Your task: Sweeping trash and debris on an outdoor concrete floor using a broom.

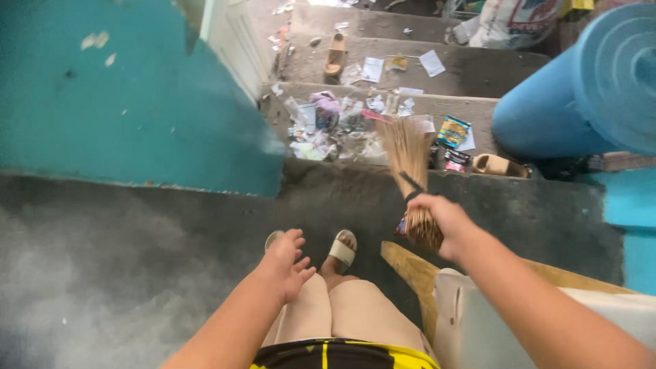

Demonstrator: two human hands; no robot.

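Your right hand (444,222) grips the stick broom (410,171) at its bound end; the long axis runs up and forward, bristles over the litter (328,130) on the step below. Your left hand (287,263) hangs loosely spread, holding nothing.

Both arms out forward, one hand gripping, one free.
Right hand (443,222) fisted tight, arm reaching in from lower right. Left hand (288,263) loose, palm down, fingers slightly spread, holding nothing, above the knees.

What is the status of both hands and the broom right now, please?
Right hand gripping stick broom, bristles over litter pile on step below. Left hand empty, fingers spread. Sandal beside pile.
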